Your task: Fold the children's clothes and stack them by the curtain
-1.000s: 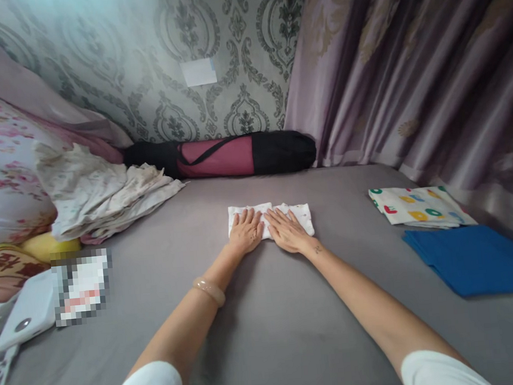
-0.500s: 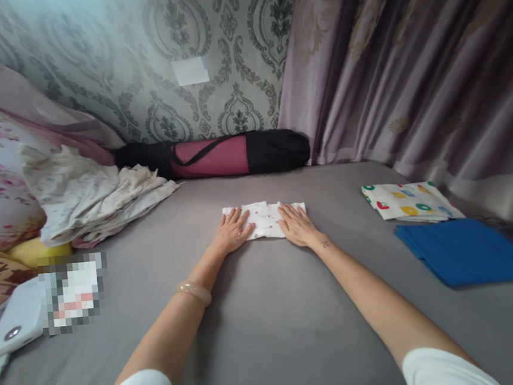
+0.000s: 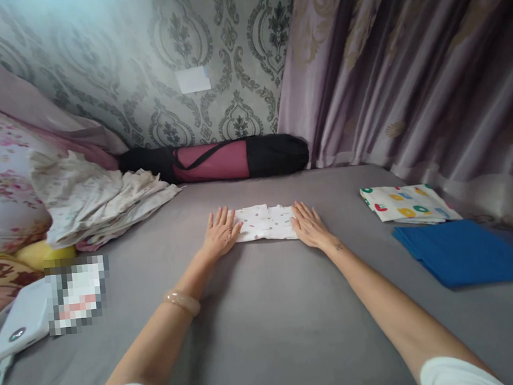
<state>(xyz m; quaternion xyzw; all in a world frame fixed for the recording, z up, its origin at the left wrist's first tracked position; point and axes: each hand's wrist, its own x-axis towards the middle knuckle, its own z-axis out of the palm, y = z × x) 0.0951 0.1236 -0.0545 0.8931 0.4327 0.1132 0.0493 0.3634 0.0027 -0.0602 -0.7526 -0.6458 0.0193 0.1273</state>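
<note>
A folded white cloth (image 3: 266,222) with small coloured prints lies flat on the grey bed sheet (image 3: 271,311), a narrow gap showing at the middle of its far edge. My left hand (image 3: 221,231) rests palm down over the cloth's left end, fingers stretched out and slightly spread. At the opposite end my right hand (image 3: 309,224) lies flat too, its fingers pointing away from me and covering the right edge. Neither hand grips anything. The cloth's two ends are partly hidden beneath the hands.
To the right lie a folded patterned cloth (image 3: 408,203) and a folded blue cloth (image 3: 468,252). Rumpled pale cloths (image 3: 99,194) are heaped at the left, near a white device (image 3: 22,315) with a cable. A black and maroon bag (image 3: 213,161) lies along the wall.
My hands have slid apart, the left one leftward and the right one rightward, from the cloth's top toward its ends. More of the print shows between them.
</note>
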